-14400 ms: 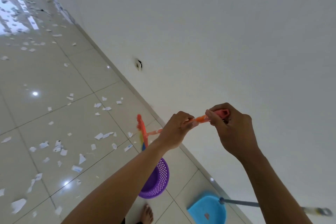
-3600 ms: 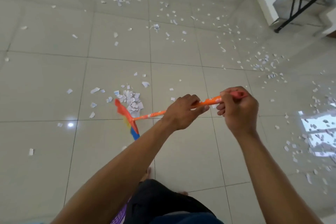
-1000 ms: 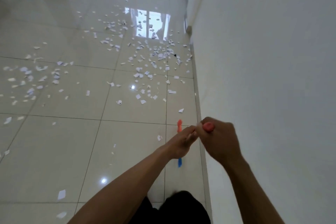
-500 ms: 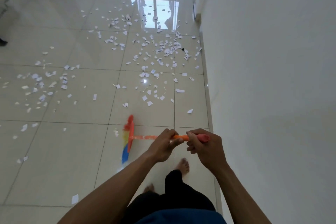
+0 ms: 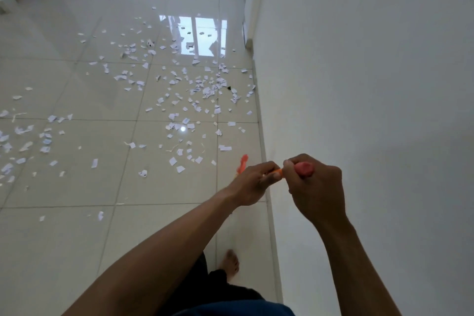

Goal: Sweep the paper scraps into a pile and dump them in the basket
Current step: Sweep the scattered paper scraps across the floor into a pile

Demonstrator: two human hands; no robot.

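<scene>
Glossy pale tile floor (image 5: 77, 238). White paper scraps (image 5: 205, 89) scattered loose, densest by the wall (image 5: 359, 84), thinner at left. One bare foot (image 5: 230, 263) on tile.

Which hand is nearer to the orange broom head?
The left hand. It grips the handle lower down, toward the broom head; the right hand holds the handle's red top end, farther from it.

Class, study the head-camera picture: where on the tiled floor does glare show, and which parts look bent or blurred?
Head view: a bright window reflection washes out the glossy floor far ahead, among the paper scraps, and a small light glint sits nearer. Head view: the wall edge and the tile joints bow slightly from the wide lens, and the orange broom looks soft at its head.
</scene>
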